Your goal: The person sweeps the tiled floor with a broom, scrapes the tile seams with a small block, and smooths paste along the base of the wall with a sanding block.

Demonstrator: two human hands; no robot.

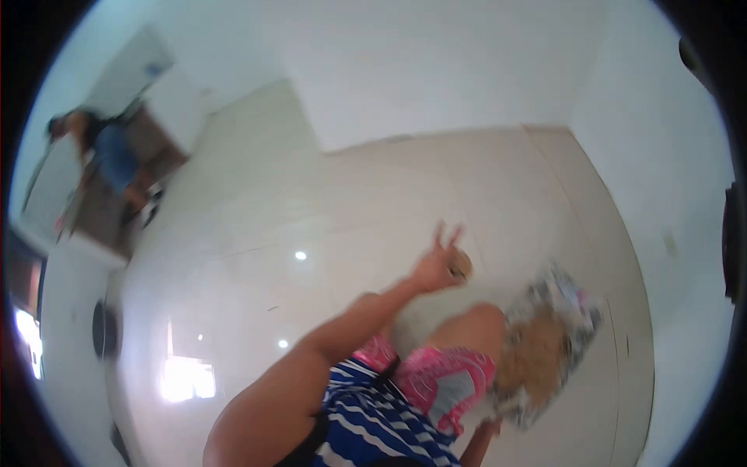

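My left hand (pixel 437 267) is stretched out over the floor in front of my knees. Two of its fingers point outward, while the others close on a small round tan object (pixel 462 265) that looks like a roll of tape. Low on the right, my right hand (pixel 490 426) is partly visible beside the near end of a grey patterned sheet (pixel 580 307). Blur hides its fingers and any grip. On that sheet lies a tan, irregular heap (pixel 537 354), too smeared to identify, close to my bent leg.
Pale glossy tiles (pixel 366 210) cover the floor, reflecting bright light. White walls (pixel 451 70) rise ahead and on the right. At the far left, another person (pixel 115 152) bends over a counter (pixel 97 218). A dark round object (pixel 103 330) stands by the left wall.
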